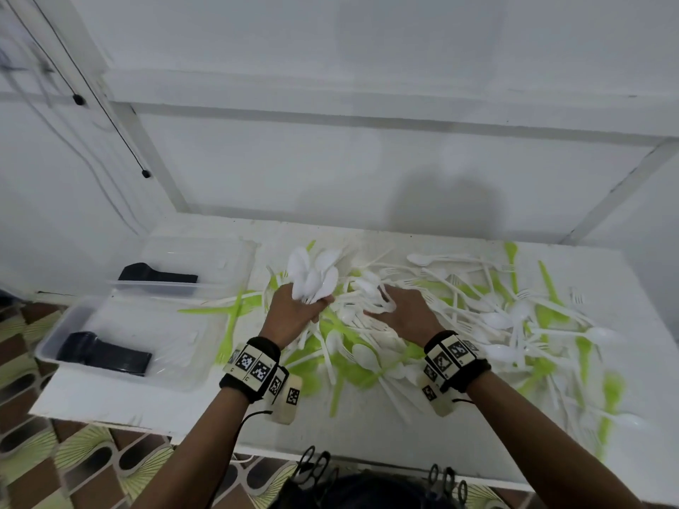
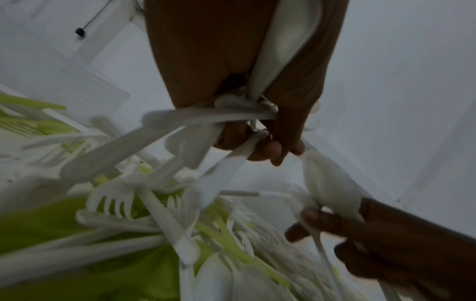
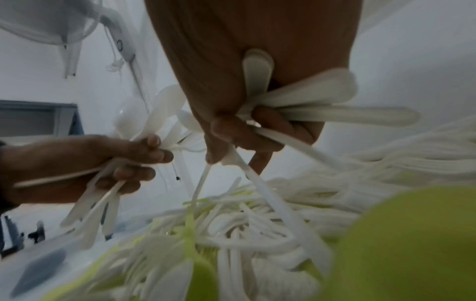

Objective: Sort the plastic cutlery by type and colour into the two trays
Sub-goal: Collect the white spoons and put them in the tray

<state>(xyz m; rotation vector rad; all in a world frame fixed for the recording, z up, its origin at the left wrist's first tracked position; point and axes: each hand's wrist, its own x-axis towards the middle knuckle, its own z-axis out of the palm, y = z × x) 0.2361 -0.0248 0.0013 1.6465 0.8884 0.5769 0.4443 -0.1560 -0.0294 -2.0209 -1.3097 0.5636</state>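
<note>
A big heap of white and lime-green plastic cutlery (image 1: 459, 325) covers the white table. My left hand (image 1: 294, 314) grips a bunch of white spoons (image 1: 312, 275), bowls fanned upward, over the heap's left side; the bunch (image 2: 268, 114) also fills the left wrist view. My right hand (image 1: 397, 310) lies on the heap just right of it, fingers curled round several white cutlery handles (image 3: 304, 110). Two clear trays sit at the left: the far tray (image 1: 220, 251) and the near tray (image 1: 121, 314), each with a stack of black cutlery (image 1: 158, 277) (image 1: 104, 352).
Green forks (image 1: 231, 317) lie between the near tray and the heap. The table's front edge (image 1: 110, 416) runs close below the trays, with patterned floor beyond it. A white wall and frame stand behind the table.
</note>
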